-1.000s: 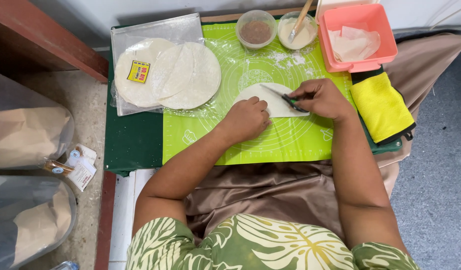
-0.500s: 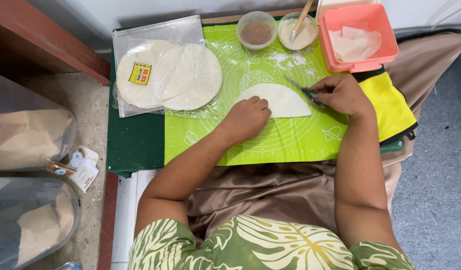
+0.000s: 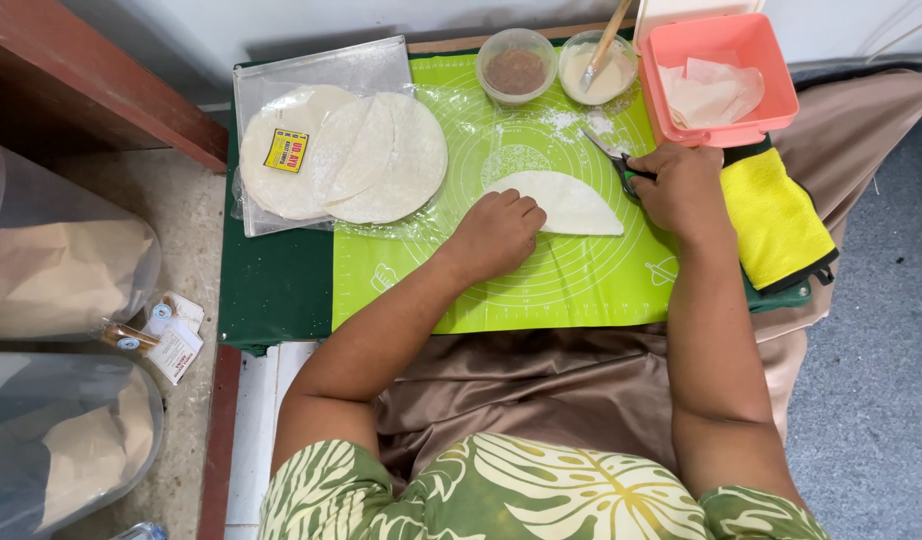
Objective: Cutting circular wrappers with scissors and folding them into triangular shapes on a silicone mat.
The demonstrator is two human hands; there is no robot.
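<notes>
A half-round piece of thin white dough (image 3: 566, 200) lies on the green silicone mat (image 3: 521, 285). My left hand (image 3: 496, 235) rests with curled fingers on the dough's left end, pinning it down. My right hand (image 3: 681, 185) is to the right of the dough and grips small scissors (image 3: 613, 158) with green handles, the blades pointing up and left, clear of the dough.
A plastic sheet with round wrappers (image 3: 346, 150) lies at the left of the mat. Behind stand a tub of brown filling (image 3: 516, 68), a tub of white paste with a brush (image 3: 599, 70) and a pink box of cut pieces (image 3: 716, 85). A yellow cloth (image 3: 776, 215) lies at the right.
My right hand has drawn the scissors off the dough, rightward and up. The dough now lies as a clean half-round. My left hand has stayed on its left end.
</notes>
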